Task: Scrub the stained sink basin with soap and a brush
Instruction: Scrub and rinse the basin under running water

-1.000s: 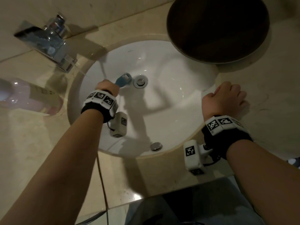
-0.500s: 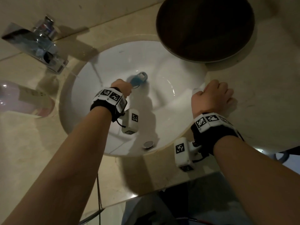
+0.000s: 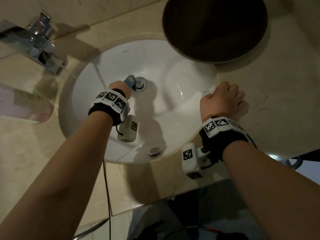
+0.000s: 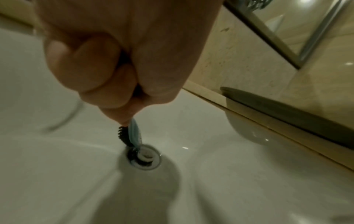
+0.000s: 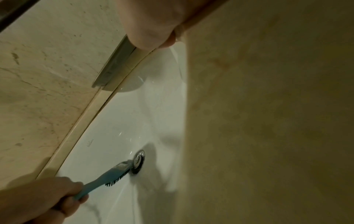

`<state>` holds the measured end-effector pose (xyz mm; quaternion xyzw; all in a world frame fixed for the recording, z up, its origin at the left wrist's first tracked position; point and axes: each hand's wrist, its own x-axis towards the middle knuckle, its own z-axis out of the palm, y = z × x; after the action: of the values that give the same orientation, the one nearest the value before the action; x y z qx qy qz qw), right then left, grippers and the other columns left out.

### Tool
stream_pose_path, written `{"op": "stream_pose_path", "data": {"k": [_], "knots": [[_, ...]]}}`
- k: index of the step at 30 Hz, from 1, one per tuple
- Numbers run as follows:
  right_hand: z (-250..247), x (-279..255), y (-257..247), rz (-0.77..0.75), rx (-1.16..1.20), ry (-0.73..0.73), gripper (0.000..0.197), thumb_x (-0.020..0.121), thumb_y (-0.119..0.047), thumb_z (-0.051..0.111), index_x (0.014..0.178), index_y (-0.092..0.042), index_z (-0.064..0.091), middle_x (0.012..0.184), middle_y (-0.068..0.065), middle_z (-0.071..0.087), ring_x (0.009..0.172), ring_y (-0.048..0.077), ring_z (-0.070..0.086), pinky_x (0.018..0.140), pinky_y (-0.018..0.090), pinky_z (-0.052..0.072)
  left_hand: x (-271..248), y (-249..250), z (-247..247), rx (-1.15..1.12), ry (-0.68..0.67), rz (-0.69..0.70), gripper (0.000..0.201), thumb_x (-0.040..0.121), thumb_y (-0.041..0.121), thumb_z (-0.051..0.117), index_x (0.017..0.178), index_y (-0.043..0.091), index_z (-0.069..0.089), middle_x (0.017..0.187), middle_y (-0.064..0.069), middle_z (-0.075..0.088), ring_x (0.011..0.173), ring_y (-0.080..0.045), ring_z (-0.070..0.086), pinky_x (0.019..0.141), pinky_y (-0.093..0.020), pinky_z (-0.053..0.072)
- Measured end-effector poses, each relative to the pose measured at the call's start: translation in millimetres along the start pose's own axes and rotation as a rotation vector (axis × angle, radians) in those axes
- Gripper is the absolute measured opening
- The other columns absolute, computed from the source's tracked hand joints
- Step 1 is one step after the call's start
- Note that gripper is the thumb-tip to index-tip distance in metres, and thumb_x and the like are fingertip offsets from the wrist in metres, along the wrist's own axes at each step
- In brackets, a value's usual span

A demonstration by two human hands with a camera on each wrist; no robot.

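The white sink basin point(image 3: 173, 101) is set into a beige stone counter. My left hand point(image 3: 119, 87) reaches into it and grips the handle of a blue brush point(image 3: 129, 80) with dark bristles. The brush head point(image 4: 134, 133) touches the left edge of the chrome drain point(image 4: 147, 159), bristles against the basin point(image 5: 114, 180). My right hand point(image 3: 223, 97) rests as a fist on the basin's right rim, fingers curled and holding nothing that I can see. No soap shows on the basin.
A chrome faucet point(image 3: 34, 44) stands at the back left, with a thin stream of water point(image 3: 99, 75) falling into the basin. A pink bottle point(image 3: 22, 104) lies on the counter at left. A dark round bowl point(image 3: 214, 26) overhangs the back right rim. A chrome overflow cap point(image 3: 154, 151) sits near the front.
The brush head went out across the drain and has come back to its left edge. My right hand has stayed on the rim.
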<state>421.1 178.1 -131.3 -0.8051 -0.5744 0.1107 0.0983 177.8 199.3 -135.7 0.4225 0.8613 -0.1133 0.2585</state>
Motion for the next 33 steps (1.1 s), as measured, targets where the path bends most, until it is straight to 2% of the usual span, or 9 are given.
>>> {"op": "stream_pose_path", "data": {"k": [2, 4, 6, 10, 18, 26, 29, 31, 33], "knots": [[-1.6, 0.0, -0.1, 0.0, -0.012, -0.02, 0.028, 0.082, -0.015, 0.045, 0.108, -0.008, 0.052, 0.12, 0.014, 0.049, 0.116, 0.03, 0.041, 0.096, 0.04, 0.027, 2.6, 1.7, -8.3, -0.043, -0.02, 0.0, 0.032, 0.096, 0.013, 0.038, 0.109, -0.006, 0.06, 0.107, -0.019, 0.065, 0.101, -0.034, 0.063, 0.082, -0.038, 0.05], [-4.7, 0.3, -0.3, 0.003, -0.01, -0.039, 0.028, 0.082, -0.015, 0.045, 0.109, -0.008, 0.052, 0.121, 0.014, 0.048, 0.117, 0.031, 0.04, 0.097, 0.041, 0.027, 0.2, 2.3, -11.8, -0.261, -0.078, 0.003, 0.03, 0.095, 0.013, 0.039, 0.092, -0.001, 0.064, 0.075, -0.011, 0.067, 0.066, -0.026, 0.064, 0.051, -0.025, 0.047], [-6.2, -0.2, -1.2, 0.007, -0.008, -0.056, 0.029, 0.083, -0.016, 0.046, 0.11, -0.008, 0.051, 0.122, 0.014, 0.048, 0.118, 0.032, 0.04, 0.098, 0.042, 0.027, -10.1, -0.1, -14.2, -0.397, -0.173, 0.034, 0.032, 0.095, 0.017, 0.038, 0.069, 0.009, 0.054, 0.054, -0.002, 0.052, 0.039, -0.016, 0.043, 0.035, -0.012, 0.027], [-7.1, 0.9, 0.4, 0.001, 0.013, -0.063, 0.03, 0.084, -0.017, 0.047, 0.112, -0.008, 0.051, 0.124, 0.014, 0.047, 0.119, 0.031, 0.039, 0.098, 0.041, 0.027, -30.0, -9.0, -14.6, -0.364, -0.518, 0.137, 0.037, 0.098, 0.024, 0.03, 0.07, 0.011, 0.049, 0.053, 0.001, 0.037, 0.026, -0.004, 0.025, 0.033, -0.009, 0.015], [-9.8, 1.3, 1.6, 0.002, 0.036, -0.085, 0.03, 0.084, -0.018, 0.045, 0.111, -0.011, 0.054, 0.125, 0.011, 0.048, 0.12, 0.03, 0.039, 0.101, 0.043, 0.028, -48.6, -46.1, -14.1, 0.111, -0.86, 0.092, 0.037, 0.1, 0.021, 0.03, 0.072, 0.008, 0.05, 0.043, 0.003, 0.045, 0.025, -0.005, 0.033, 0.031, -0.009, 0.025], [-6.2, 3.0, 1.3, 0.027, 0.047, -0.061, 0.029, 0.082, -0.016, 0.045, 0.109, -0.013, 0.056, 0.123, 0.009, 0.051, 0.119, 0.03, 0.04, 0.1, 0.042, 0.028, -29.6, -38.1, 15.7, -0.201, -0.679, -0.064, 0.036, 0.098, 0.024, 0.033, 0.071, 0.009, 0.05, 0.041, 0.003, 0.042, 0.022, -0.005, 0.027, 0.03, -0.007, 0.023], [-5.7, 2.7, 1.1, 0.029, 0.031, -0.061, 0.029, 0.082, -0.017, 0.045, 0.109, -0.013, 0.055, 0.123, 0.008, 0.051, 0.119, 0.03, 0.04, 0.099, 0.041, 0.029, -22.2, -33.7, 10.8, -0.221, -0.556, -0.066, 0.035, 0.098, 0.018, 0.034, 0.069, 0.006, 0.049, 0.055, -0.003, 0.039, 0.02, -0.005, 0.027, 0.028, -0.005, 0.023], [-5.7, 2.3, 0.5, 0.04, 0.045, -0.06, 0.029, 0.081, -0.015, 0.045, 0.108, -0.012, 0.055, 0.122, 0.009, 0.051, 0.118, 0.03, 0.041, 0.097, 0.04, 0.028, -17.6, -31.6, 6.5, -0.15, -0.421, -0.042, 0.025, 0.097, 0.012, 0.038, 0.079, 0.004, 0.053, 0.064, -0.007, 0.047, 0.033, -0.008, 0.045, 0.035, -0.013, 0.036], [-5.1, 1.8, -0.2, 0.044, 0.059, -0.053, 0.029, 0.08, -0.014, 0.046, 0.107, -0.011, 0.055, 0.121, 0.01, 0.051, 0.118, 0.029, 0.041, 0.096, 0.038, 0.028, -7.9, -32.5, 3.7, 0.021, -0.292, 0.008, 0.021, 0.095, 0.007, 0.043, 0.105, -0.003, 0.059, 0.095, -0.014, 0.065, 0.071, -0.02, 0.061, 0.065, -0.025, 0.05]]}}
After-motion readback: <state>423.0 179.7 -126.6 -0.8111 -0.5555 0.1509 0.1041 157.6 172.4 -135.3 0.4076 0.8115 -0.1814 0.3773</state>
